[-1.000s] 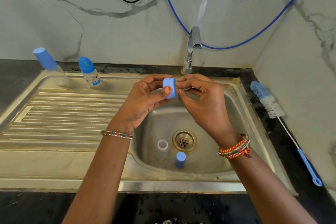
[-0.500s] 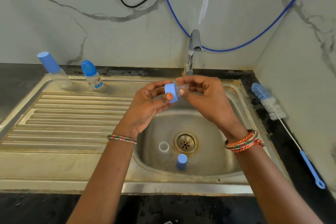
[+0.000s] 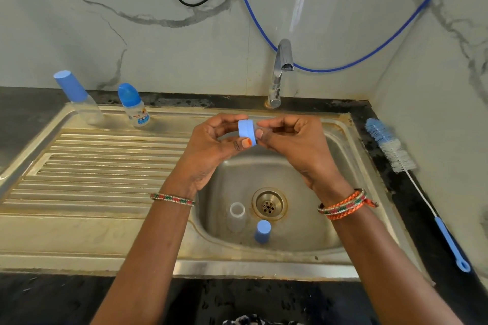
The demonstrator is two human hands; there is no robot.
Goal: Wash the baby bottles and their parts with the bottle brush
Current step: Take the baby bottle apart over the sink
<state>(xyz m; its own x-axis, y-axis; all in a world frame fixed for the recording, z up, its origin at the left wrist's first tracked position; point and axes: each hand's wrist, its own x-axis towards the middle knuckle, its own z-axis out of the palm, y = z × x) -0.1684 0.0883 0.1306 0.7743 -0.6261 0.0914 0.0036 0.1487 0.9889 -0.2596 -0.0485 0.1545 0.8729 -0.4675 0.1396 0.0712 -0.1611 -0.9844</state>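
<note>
Left hand (image 3: 208, 150) pinches blue collar ring (image 3: 247, 131) above sink basin (image 3: 311, 219); right hand (image 3: 295, 140) pinches clear teat at ring; bottle brush (image 3: 390, 150) lies on desk (image 3: 422, 219), right of basin.

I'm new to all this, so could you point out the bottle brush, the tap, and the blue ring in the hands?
bottle brush (image 3: 396, 152): head view, on its white bristles.
tap (image 3: 284, 57): head view, on its spout.
blue ring (image 3: 245, 128): head view, on its outer band.
</note>
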